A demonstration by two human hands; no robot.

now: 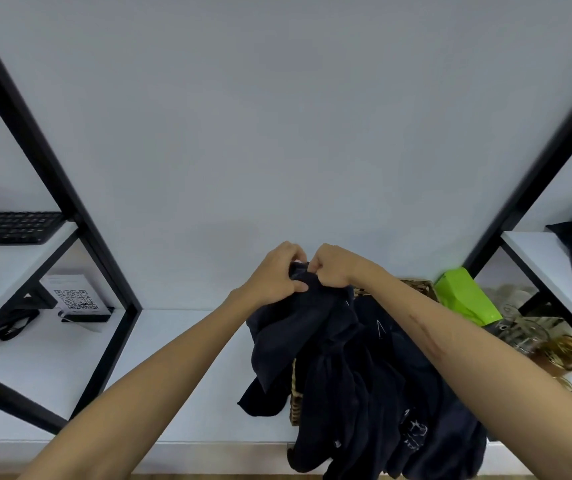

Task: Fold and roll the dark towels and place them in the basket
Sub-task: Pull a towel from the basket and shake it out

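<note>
Dark towel [298,327] hanging lengthwise downward

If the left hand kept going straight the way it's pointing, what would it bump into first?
Probably the right hand. The left hand points toward it, both pinching one dark towel; they look nearly touching, though depth is unclear.

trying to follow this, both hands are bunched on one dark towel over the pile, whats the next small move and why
Probably slide the hands apart along the towel's edge to spread it. The left hand and right hand pinch the dark towel close together, so it hangs crumpled over the basket, unfit for folding.
</note>
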